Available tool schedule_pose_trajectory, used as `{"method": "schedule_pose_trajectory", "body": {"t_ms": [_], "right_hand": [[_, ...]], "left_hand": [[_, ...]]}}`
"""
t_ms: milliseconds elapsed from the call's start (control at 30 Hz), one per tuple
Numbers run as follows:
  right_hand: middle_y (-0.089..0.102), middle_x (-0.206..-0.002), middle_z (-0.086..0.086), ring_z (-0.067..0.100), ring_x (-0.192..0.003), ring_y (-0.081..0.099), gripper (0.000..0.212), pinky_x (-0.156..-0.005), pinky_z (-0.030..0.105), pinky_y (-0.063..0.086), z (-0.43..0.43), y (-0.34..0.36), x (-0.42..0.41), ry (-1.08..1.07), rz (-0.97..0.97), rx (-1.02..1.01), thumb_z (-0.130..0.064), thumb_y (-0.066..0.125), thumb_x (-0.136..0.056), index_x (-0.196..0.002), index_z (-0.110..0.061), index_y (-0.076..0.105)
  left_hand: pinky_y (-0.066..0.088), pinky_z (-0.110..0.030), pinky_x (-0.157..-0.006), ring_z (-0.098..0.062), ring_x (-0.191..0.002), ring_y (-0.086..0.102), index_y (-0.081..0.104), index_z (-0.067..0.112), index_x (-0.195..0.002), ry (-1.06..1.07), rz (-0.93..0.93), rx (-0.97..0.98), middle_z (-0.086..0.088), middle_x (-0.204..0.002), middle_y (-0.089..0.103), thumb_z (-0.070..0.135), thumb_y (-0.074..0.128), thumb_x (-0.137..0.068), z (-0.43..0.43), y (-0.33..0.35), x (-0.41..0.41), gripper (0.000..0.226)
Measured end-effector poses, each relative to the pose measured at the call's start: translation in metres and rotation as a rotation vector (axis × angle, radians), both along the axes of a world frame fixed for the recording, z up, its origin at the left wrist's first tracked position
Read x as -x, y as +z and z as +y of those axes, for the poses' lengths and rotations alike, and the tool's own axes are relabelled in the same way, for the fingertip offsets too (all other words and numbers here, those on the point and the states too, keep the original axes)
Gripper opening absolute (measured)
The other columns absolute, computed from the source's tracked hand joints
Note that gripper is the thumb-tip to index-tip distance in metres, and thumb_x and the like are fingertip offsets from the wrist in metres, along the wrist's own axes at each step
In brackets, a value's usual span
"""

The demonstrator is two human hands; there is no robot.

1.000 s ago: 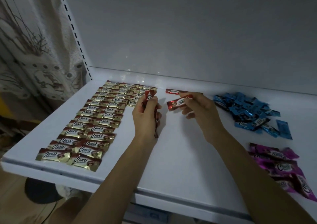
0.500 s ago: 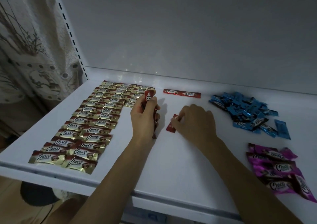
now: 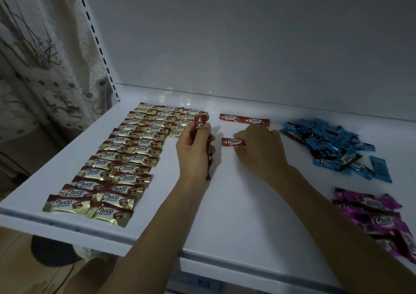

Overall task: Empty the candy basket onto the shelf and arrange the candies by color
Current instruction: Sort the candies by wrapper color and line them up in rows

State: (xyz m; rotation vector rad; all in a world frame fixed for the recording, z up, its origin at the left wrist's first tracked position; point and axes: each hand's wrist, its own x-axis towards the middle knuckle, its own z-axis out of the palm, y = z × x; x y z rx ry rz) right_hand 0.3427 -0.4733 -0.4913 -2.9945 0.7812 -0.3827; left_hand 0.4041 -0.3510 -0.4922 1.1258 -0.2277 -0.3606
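On the white shelf [image 3: 236, 203], gold candies [image 3: 126, 156] are lying in finished rows; a blue heap [image 3: 331, 140] and a purple heap [image 3: 378, 219] are awaiting arranging. The left hand [image 3: 193, 149] is gripping a red bundle [image 3: 199, 122], while the right hand [image 3: 258, 145] is pinching one red candy [image 3: 231, 141] down beneath the red pair [image 3: 244, 120].

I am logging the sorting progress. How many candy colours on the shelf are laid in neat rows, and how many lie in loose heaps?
Neat rows: 2, gold candies and red candies
Loose heaps: 2, blue candies and purple candies
Total: 4 colours
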Motion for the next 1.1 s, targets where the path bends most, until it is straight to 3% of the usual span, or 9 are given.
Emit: {"method": "schedule_pose_trajectory", "body": {"t_ms": [200, 400, 533, 667, 1100], "right_hand": [[0.055, -0.132, 0.0, 0.019, -0.115, 0.054, 0.04, -0.099, 0.031, 0.036, 0.009, -0.009, 0.006, 0.124, 0.018, -0.056, -0.029, 0.04, -0.098, -0.137, -0.02, 0.046], [0.048, -0.141, 0.003, 0.021, -0.129, 0.043, 0.04, -0.103, 0.036, 0.035, -0.001, -0.025, -0.021, 0.141, -0.021, -0.024, -0.022, 0.037, -0.097, -0.134, -0.017, 0.051], [0.04, -0.148, 0.003, 0.019, -0.138, 0.033, 0.043, -0.11, 0.037, 0.027, 0.0, -0.03, -0.024, 0.142, -0.045, -0.048, -0.023, 0.034, -0.097, -0.139, -0.019, 0.045], [0.037, -0.15, 0.003, 0.02, -0.139, 0.031, 0.045, -0.11, 0.038, 0.025, -0.002, -0.031, -0.028, 0.151, -0.032, -0.04, -0.027, 0.03, -0.097, -0.14, -0.021, 0.043], [0.028, -0.155, 0.003, 0.02, -0.143, 0.023, 0.045, -0.11, 0.04, 0.02, -0.008, -0.037, -0.031, 0.134, -0.021, -0.061, -0.033, 0.031, -0.1, -0.143, -0.024, 0.039]], "left_hand": [[0.027, -0.021, -0.039, -0.014, -0.049, 0.035, 0.055, 0.018, -0.076, -0.001, -0.002, -0.001, -0.005, -0.068, 0.048, 0.014, 0.054, -0.096, -0.001, 0.0, 0.0, 0.02], [0.029, -0.02, -0.039, -0.014, -0.051, 0.035, 0.058, 0.019, -0.078, -0.011, -0.005, 0.025, -0.011, -0.072, 0.045, 0.016, 0.054, -0.096, 0.001, 0.0, 0.0, 0.018], [0.03, -0.019, -0.037, -0.014, -0.048, 0.038, 0.057, 0.018, -0.076, 0.001, 0.026, 0.069, -0.004, -0.068, 0.051, 0.016, 0.053, -0.096, 0.002, 0.0, -0.001, 0.02], [0.033, -0.019, -0.037, -0.013, -0.046, 0.041, 0.057, 0.02, -0.069, 0.006, 0.02, 0.072, -0.003, -0.066, 0.053, 0.016, 0.054, -0.096, 0.0, -0.001, -0.001, 0.027], [0.029, -0.02, -0.038, -0.015, -0.049, 0.037, 0.056, 0.018, -0.075, 0.004, 0.004, 0.043, -0.005, -0.068, 0.052, 0.014, 0.052, -0.096, 0.002, 0.002, 0.002, 0.022]]}}
